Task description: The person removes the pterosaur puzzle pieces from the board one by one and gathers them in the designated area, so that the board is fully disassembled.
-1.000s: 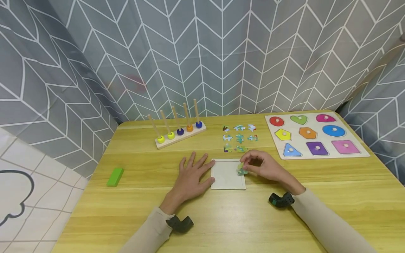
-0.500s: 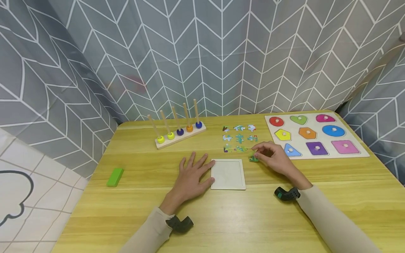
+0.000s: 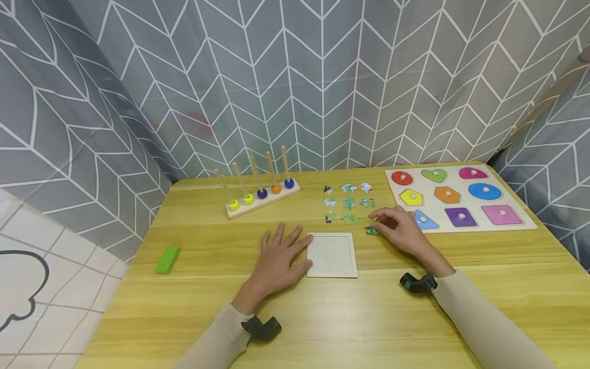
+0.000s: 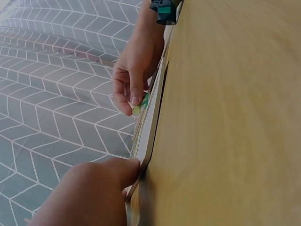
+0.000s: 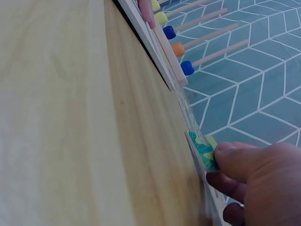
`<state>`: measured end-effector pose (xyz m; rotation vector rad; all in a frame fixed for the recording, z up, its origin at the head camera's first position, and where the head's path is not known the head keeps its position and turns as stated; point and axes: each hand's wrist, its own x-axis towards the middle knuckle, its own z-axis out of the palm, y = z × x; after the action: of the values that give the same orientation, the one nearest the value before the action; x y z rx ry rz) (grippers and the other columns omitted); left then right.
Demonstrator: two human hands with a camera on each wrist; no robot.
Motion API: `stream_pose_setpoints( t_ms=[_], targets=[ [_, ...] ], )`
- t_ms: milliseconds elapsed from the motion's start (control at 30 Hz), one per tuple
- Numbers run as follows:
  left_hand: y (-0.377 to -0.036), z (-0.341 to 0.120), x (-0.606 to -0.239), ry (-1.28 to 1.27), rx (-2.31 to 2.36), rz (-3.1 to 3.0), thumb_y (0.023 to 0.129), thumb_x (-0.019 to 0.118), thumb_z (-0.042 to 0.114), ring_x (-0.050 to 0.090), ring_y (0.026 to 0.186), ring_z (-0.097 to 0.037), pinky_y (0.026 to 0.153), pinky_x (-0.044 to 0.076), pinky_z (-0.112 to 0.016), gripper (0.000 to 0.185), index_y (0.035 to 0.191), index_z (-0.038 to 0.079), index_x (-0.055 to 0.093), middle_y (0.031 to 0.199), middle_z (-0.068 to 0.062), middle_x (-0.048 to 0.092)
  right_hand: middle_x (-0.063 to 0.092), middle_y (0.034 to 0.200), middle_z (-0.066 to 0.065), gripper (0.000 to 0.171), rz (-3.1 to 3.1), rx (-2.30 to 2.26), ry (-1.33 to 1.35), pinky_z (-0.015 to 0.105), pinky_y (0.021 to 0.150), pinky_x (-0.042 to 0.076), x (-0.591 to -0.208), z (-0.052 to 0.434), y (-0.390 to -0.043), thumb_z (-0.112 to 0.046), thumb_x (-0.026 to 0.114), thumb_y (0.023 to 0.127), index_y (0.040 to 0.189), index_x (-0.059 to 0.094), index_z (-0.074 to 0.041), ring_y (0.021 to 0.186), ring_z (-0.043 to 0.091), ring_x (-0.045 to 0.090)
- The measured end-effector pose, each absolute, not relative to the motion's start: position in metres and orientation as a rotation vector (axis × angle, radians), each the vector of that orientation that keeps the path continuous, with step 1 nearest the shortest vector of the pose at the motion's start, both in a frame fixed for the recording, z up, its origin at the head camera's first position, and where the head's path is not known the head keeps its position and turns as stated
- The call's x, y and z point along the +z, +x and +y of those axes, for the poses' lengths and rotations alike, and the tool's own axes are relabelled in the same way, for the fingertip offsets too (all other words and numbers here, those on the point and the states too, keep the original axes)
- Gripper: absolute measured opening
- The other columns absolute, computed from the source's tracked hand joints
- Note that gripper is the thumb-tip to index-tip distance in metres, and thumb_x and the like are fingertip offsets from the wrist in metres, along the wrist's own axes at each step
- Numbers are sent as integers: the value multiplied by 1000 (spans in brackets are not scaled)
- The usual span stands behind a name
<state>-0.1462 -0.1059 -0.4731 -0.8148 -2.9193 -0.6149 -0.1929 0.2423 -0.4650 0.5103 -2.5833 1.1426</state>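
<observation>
My right hand (image 3: 379,224) pinches a green jigsaw piece (image 3: 371,230) between thumb and fingers, low over the table just right of the loose pieces (image 3: 349,202). The right wrist view shows the thumb on that jigsaw piece (image 5: 203,151) from close up. In the left wrist view, my right hand (image 4: 134,101) holds the jigsaw piece (image 4: 144,100) beyond the tray's edge. My left hand (image 3: 283,251) lies flat and open on the table, its fingers against the left side of the white square puzzle tray (image 3: 332,254), which looks bare.
A wooden peg rack (image 3: 260,197) with coloured beads stands at the back left. A shape-sorter board (image 3: 461,197) lies at the back right. A green block (image 3: 167,259) rests near the table's left edge. Patterned curtains close off the back and sides.
My right hand lifted the green piece off the tray's right part and carried it up and right to the table beside the loose pieces. The left hand stayed put.
</observation>
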Motion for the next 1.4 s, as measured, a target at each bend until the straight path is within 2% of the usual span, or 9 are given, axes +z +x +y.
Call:
stream_pose_setpoints(
  t_ms=[233, 400, 733, 1000, 1200, 1400],
  targets=[
    [-147, -106, -473, -816, -612, -2930, 99, 48, 56, 12, 158, -43, 120, 8, -70, 59, 154, 37, 44, 168, 3, 30, 75, 87, 8, 17, -2595, 1091, 489, 32, 76, 28, -465, 243, -193, -5, 75, 91, 107, 76, -7, 83, 15, 50],
    [-146, -106, -473, -815, -614, -2934, 99, 48, 56, 11, 158, -43, 120, 7, -70, 59, 154, 37, 44, 168, 3, 30, 75, 89, 9, 19, -2605, 1058, 472, 35, 76, 23, -466, 243, -194, -7, 74, 91, 110, 76, -7, 82, 17, 50],
    [-145, -107, -472, -809, -634, -2943, 99, 49, 55, 10, 158, -42, 120, 6, -70, 59, 154, 36, 44, 168, 2, 30, 75, 99, 7, 27, -2660, 1026, 502, 38, 82, 25, -465, 246, -195, -19, 82, 85, 110, 76, -10, 94, 20, 51],
    [-144, -106, -472, -804, -643, -2944, 99, 49, 55, 10, 158, -42, 120, 6, -70, 59, 154, 36, 45, 168, 2, 30, 71, 110, 6, 39, -2799, 887, 526, 42, 86, 23, -458, 254, -195, -33, 86, 79, 110, 74, -13, 104, 22, 46],
    [-145, -106, -472, -803, -633, -2948, 99, 48, 56, 10, 158, -43, 120, 6, -70, 59, 154, 36, 44, 169, 3, 29, 69, 106, 5, 32, -2796, 882, 547, 42, 85, 22, -459, 260, -197, -29, 89, 76, 99, 73, -15, 103, 22, 45],
    [-146, -106, -472, -802, -618, -2950, 99, 48, 56, 11, 158, -43, 120, 6, -70, 59, 154, 37, 43, 169, 3, 29, 69, 102, 5, 23, -2752, 909, 561, 43, 84, 20, -460, 260, -198, -23, 88, 78, 94, 74, -16, 99, 22, 46]
  ],
)
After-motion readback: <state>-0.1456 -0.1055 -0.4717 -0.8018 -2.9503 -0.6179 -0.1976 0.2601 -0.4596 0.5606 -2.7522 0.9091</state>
